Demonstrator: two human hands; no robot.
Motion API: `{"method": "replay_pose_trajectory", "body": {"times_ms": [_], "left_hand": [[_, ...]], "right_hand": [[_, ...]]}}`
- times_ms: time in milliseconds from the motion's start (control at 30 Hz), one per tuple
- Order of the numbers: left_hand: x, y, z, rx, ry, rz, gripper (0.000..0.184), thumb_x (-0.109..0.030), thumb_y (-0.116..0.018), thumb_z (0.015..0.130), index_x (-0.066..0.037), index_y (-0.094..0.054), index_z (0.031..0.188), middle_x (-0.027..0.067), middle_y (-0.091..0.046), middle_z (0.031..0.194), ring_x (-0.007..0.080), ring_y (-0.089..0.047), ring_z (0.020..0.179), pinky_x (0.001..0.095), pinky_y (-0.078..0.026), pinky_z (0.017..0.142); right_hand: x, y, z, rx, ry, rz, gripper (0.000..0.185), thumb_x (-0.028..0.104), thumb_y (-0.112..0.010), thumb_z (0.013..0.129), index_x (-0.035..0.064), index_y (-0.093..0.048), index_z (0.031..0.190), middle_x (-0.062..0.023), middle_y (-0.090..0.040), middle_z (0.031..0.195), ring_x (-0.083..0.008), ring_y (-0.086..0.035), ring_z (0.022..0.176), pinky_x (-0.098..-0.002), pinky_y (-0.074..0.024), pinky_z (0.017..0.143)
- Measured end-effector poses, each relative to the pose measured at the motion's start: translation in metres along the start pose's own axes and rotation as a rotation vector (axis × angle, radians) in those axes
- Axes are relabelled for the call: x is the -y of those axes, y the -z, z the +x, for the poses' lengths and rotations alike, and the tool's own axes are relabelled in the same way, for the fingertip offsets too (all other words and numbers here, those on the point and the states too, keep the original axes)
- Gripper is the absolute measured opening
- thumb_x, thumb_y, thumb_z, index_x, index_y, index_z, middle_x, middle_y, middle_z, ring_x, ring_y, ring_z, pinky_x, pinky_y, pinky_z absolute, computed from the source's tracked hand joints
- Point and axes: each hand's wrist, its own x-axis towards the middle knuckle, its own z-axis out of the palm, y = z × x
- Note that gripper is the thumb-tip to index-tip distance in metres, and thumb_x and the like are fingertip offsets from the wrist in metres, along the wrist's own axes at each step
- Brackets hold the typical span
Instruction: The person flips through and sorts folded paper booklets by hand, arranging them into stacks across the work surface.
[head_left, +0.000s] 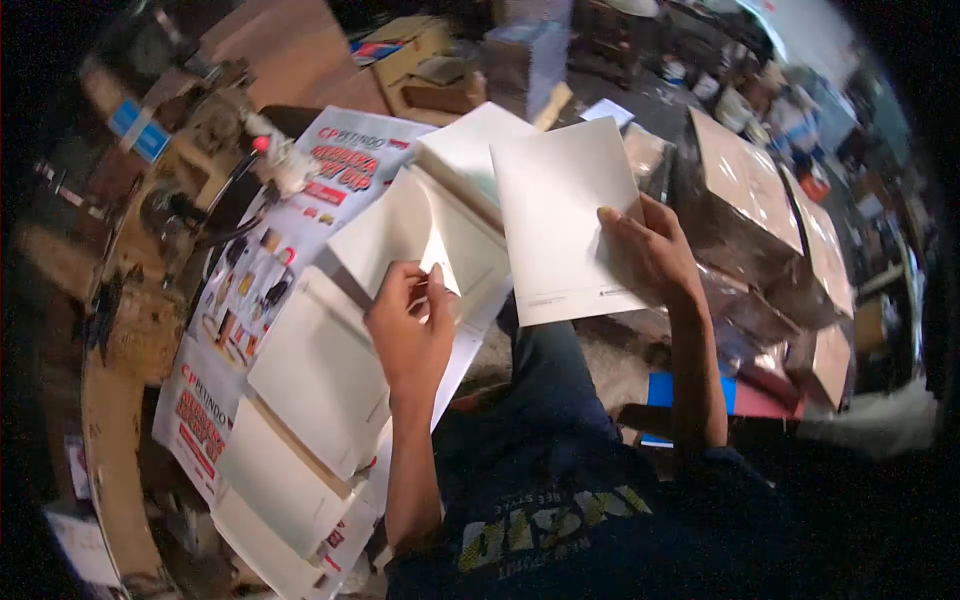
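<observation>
1. There, I had the right hand [652, 248] closed on a cream sheet [560, 210], thumb in front, above the paper stacks' [318, 365] right side.
2. The left hand [412, 318], fingertips nearly together, pinched a curled sheet [390, 225].
3. Those stacks overlapped the printed banner [240, 305].

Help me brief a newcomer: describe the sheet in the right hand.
Find the red-lettered poster under the paper stacks. To their right, the right hand holds up a cream sheet. Unlike the curling sheet at the left hand, this one looks nearly flat.
</observation>
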Motion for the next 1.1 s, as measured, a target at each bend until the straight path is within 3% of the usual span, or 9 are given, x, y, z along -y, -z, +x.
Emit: {"method": "replay_pose_trajectory", "body": {"times_ms": [200,267,400,533,667,800,900,1067,1100], "left_hand": [[-0.019,0.071,-0.037,-0.212,0.055,-0.104,0.020,-0.014,-0.069,0.088,0.001,-0.057,0.093,0.0100,-0.064,0.083,0.0145,-0.066,0.078,0.0258,-0.050,0.064],[-0.020,0.094,-0.047,-0.068,-0.123,0.415,0.033,-0.023,-0.078,0.079,-0.001,-0.058,0.094,0.0100,-0.063,0.085,0.0204,-0.064,0.081,0.0316,-0.049,0.067],[-0.012,0.114,-0.062,0.119,0.096,0.780,0.049,-0.031,-0.087,0.064,-0.007,-0.061,0.097,0.0075,-0.063,0.097,0.0234,-0.062,0.091,0.0379,-0.051,0.081],[0.024,0.133,-0.060,0.203,0.272,0.543,0.054,-0.030,-0.088,0.060,-0.008,-0.059,0.099,0.0069,-0.059,0.101,0.0239,-0.060,0.096,0.0349,-0.053,0.079],[0.012,0.133,-0.064,0.169,0.176,0.474,0.050,-0.029,-0.088,0.061,-0.008,-0.060,0.096,0.0071,-0.058,0.100,0.0244,-0.060,0.094,0.0336,-0.053,0.079],[0.016,0.124,-0.072,0.040,0.078,0.683,0.034,-0.029,-0.085,0.068,-0.008,-0.065,0.087,0.0066,-0.062,0.103,0.0254,-0.064,0.091,0.0348,-0.053,0.080],[0.024,0.141,-0.078,0.040,0.153,0.438,0.017,-0.017,-0.072,0.085,-0.003,-0.065,0.088,0.0061,-0.065,0.088,0.0188,-0.065,0.076,0.0286,-0.054,0.071],[0.004,0.168,-0.104,-0.307,0.382,0.020,0.014,-0.006,-0.065,0.089,0.008,-0.060,0.089,0.0089,-0.065,0.083,0.0123,-0.065,0.078,0.0267,-0.057,0.068],[0.001,0.179,-0.114,-0.342,0.406,0.040,0.011,-0.004,-0.064,0.089,0.006,-0.061,0.091,0.0101,-0.066,0.086,0.0131,-0.065,0.081,0.0274,-0.056,0.070]], "right_hand": [[0.004,-0.076,0.065,0.273,-0.016,-0.085,0.043,0.023,-0.069,0.086,-0.0021,-0.061,0.119,-0.0091,-0.068,0.100,-0.0149,-0.062,0.088,-0.0283,-0.0493,0.081],[0.002,-0.109,0.075,0.371,0.037,-0.206,0.044,0.023,-0.068,0.086,-0.0015,-0.059,0.122,-0.0115,-0.067,0.106,-0.0168,-0.062,0.093,-0.0298,-0.0495,0.084],[-0.063,-0.134,0.123,0.603,-0.051,-0.067,0.046,0.019,-0.062,0.089,-0.0026,-0.054,0.128,-0.0145,-0.065,0.113,-0.0198,-0.061,0.100,-0.0306,-0.0500,0.086],[-0.039,-0.148,0.114,0.402,-0.392,-0.011,0.052,0.035,-0.059,0.091,-0.0019,-0.055,0.127,-0.0158,-0.065,0.110,-0.0195,-0.063,0.095,-0.0302,-0.0504,0.083],[-0.001,-0.160,0.084,0.300,-0.319,-0.230,0.077,0.056,-0.069,0.079,-0.0061,-0.057,0.123,-0.0185,-0.064,0.111,-0.0220,-0.062,0.095,-0.0312,-0.0496,0.084],[-0.028,-0.159,0.097,0.326,-0.187,-0.428,0.077,0.048,-0.079,0.072,-0.0070,-0.056,0.120,-0.0096,-0.066,0.097,-0.0141,-0.062,0.084,-0.0258,-0.0498,0.076],[-0.038,-0.153,0.092,0.305,-0.241,-0.229,0.055,0.028,-0.082,0.074,-0.0052,-0.061,0.112,-0.0081,-0.067,0.097,-0.0132,-0.063,0.083,-0.0242,-0.0507,0.075],[-0.043,-0.148,0.104,0.514,-0.109,-0.212,0.038,0.015,-0.076,0.080,-0.0051,-0.062,0.109,-0.0071,-0.067,0.098,-0.0125,-0.063,0.082,-0.0230,-0.0504,0.074],[-0.071,-0.132,0.130,0.661,-0.538,0.431,0.044,0.013,-0.069,0.085,-0.0041,-0.051,0.121,-0.0115,-0.062,0.108,-0.0160,-0.059,0.096,-0.0252,-0.0494,0.083]]}}
